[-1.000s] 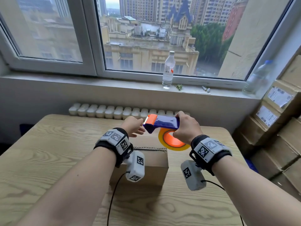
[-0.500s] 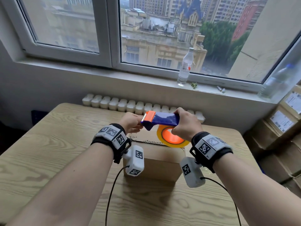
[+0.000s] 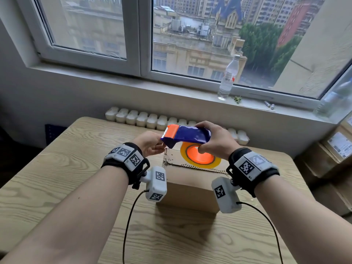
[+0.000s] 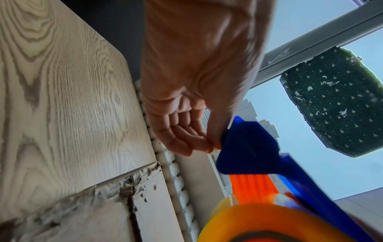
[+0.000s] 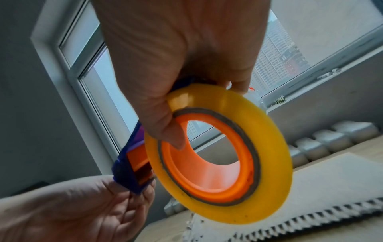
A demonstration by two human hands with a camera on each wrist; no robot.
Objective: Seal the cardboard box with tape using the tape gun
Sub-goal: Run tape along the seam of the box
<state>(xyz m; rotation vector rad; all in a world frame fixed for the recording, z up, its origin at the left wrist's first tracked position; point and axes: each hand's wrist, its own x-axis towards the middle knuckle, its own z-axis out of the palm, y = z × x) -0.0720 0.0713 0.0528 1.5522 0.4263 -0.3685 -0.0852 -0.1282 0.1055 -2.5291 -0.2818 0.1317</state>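
Observation:
A closed cardboard box (image 3: 190, 189) stands on the wooden table (image 3: 57, 178); its rough top seam (image 4: 130, 201) shows in the left wrist view. Above its far edge my right hand (image 3: 217, 141) grips the blue and orange tape gun (image 3: 187, 135) at the roll end, thumb in the orange hub of the yellow tape roll (image 5: 269, 147). My left hand (image 3: 150, 143) has curled fingertips (image 4: 194, 144) pinching at the gun's blue nose (image 4: 248, 147), just under the orange cutter. I cannot tell whether a clear tape end lies between them.
White radiator ribs (image 3: 152, 119) run behind the table's far edge. A clear bottle (image 3: 228, 77) stands on the windowsill. Stacked labelled cartons (image 3: 335, 149) fill the right side. Cables hang from both wrist cameras over the near table.
Both hands keep their hold on the tape gun above the box. My view has swung left and drawn closer, so the box now sits more to the right under the gun.

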